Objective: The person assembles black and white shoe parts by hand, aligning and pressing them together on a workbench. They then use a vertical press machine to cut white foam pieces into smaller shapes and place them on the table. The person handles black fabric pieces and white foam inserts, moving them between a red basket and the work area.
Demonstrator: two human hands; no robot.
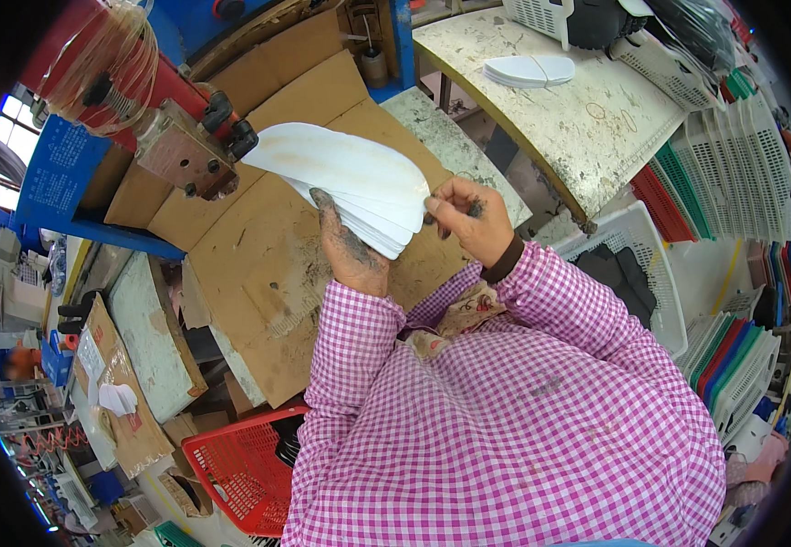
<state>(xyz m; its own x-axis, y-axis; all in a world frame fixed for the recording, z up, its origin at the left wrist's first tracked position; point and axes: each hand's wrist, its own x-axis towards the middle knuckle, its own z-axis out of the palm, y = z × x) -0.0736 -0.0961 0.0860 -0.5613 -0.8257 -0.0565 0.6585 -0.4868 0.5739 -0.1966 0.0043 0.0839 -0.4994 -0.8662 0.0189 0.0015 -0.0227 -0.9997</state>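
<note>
A fanned stack of white insoles (pixel 345 169) lies across my left hand (pixel 351 246), whose thumb presses on its near side while the other fingers are hidden under the stack. My right hand (pixel 475 219) pinches the right-hand end of the top insole between thumb and fingertips. Both hands carry dark smudges. The stack is held above a cardboard-lined worktop (pixel 277 273), its left end close to the metal head (pixel 186 150) of a red machine arm.
A red plastic basket (pixel 231 469) stands low at the left. On the worn table (pixel 587 128) at the upper right lies a tied bundle of white insoles (pixel 529 71). Beside my right arm, a white basket (pixel 673 305) holds dark pieces. Coloured baskets (pixel 733 365) are stacked farther right.
</note>
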